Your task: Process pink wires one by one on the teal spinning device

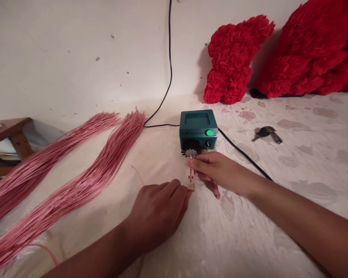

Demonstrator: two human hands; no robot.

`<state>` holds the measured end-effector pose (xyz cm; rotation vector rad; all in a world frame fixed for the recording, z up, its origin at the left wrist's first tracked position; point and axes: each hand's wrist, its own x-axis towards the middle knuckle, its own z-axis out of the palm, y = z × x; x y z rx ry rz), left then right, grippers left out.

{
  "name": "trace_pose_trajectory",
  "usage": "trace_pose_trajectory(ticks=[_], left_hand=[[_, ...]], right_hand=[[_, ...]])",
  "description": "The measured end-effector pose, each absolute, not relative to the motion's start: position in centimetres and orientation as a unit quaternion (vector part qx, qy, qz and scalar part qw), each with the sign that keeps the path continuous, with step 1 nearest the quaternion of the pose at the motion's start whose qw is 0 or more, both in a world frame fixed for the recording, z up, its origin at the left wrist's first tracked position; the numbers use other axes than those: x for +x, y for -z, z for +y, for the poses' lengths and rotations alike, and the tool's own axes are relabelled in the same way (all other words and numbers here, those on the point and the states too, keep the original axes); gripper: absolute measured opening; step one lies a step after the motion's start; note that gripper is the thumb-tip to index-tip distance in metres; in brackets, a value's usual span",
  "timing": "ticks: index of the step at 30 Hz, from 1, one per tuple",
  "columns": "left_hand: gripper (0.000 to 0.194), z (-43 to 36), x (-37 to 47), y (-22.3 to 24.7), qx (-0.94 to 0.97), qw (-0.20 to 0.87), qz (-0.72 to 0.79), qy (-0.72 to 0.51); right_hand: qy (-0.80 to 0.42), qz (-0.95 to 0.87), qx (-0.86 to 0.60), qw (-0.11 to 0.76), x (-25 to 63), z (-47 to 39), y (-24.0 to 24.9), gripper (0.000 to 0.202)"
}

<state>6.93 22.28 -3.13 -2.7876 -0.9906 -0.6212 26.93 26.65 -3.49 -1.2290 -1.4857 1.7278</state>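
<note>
In front of a teal box-shaped machine (pixel 198 119), a small pale slotted piece (pixel 190 175) with red marks points toward a dark bristled wheel (pixel 190 146). My right hand (pixel 217 170) pinches the upper end of this piece from the right, close to the wheel. From the left, my left hand (pixel 161 208) is closed with its fingertips at the lower end. A thin pink strand (pixel 137 172) comes out from behind the left hand and shows again below its wrist. What lies inside the left fingers is hidden.
Two long bundles of pink strands (pixel 104 170) lie on the left. Red flower-covered shapes (pixel 229 61) stand against the wall. Keys (pixel 266 133) lie on the right. Black cables (pixel 243 152) run from the machine. A wooden stool (pixel 20 135) is at far left.
</note>
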Motion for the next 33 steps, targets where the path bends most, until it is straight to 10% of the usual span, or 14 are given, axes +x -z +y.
trace_pose_trajectory(ticks=[13,17,33], left_hand=[[0.029,20.2,5.5,1.0,-0.800,-0.318,-0.440,0.257],[0.031,20.4,5.3,0.6,-0.769,-0.382,-0.415,0.300],[0.040,20.7,4.2,1.5,-0.648,-0.601,-0.383,0.269]], right_hand=[[-0.536,-0.620,-0.526,0.229,27.9,26.6,2.1,0.049],[-0.329,-0.744,-0.521,0.258,28.0,24.7,-0.9,0.037],[-0.274,-0.885,-0.343,0.157,25.9,21.9,-1.8,0.016]])
